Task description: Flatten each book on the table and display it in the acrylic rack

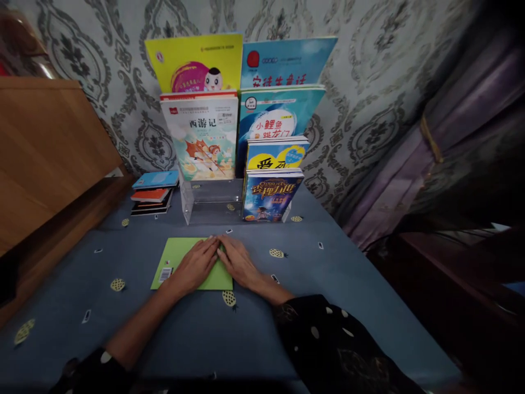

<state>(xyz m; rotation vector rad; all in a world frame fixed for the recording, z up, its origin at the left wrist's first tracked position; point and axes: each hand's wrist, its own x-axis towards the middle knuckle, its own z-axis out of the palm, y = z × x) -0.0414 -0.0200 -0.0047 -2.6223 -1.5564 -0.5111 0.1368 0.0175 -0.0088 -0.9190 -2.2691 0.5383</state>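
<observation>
A thin green book (176, 254) lies flat on the blue patterned tablecloth (328, 273), back cover up with a barcode label at its lower left. My left hand (196, 266) rests palm down on the book, fingers stretched out. My right hand (238, 261) lies flat on the book's right part, fingers extended and touching the left hand's fingertips. Neither hand grips anything.
A clear acrylic tiered rack (205, 202) stands behind the hands, holding several upright children's books; its front left slot is bare. A small stack of books (153, 192) lies to its left. A wooden headboard (45, 148) bounds the left, a dark curtain (459, 137) the right.
</observation>
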